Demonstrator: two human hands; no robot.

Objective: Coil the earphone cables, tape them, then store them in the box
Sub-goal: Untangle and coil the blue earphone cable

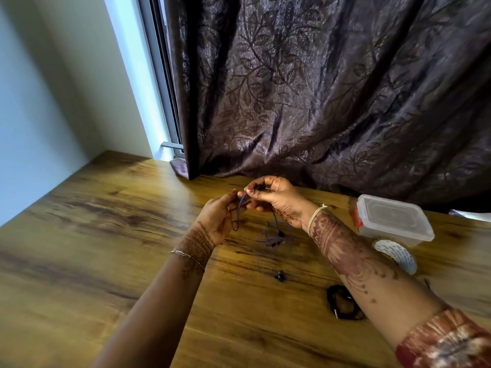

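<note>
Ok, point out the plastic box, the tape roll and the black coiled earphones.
plastic box (390,233): head view, on its near side wall.
tape roll (396,257): head view, on its white outer face.
black coiled earphones (330,298): head view, on the coil's left arc.

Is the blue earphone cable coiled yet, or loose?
Mostly loose. The left hand holds only a loop of the blue cable, the right hand pinches one end, and the rest trails across the table.
</note>
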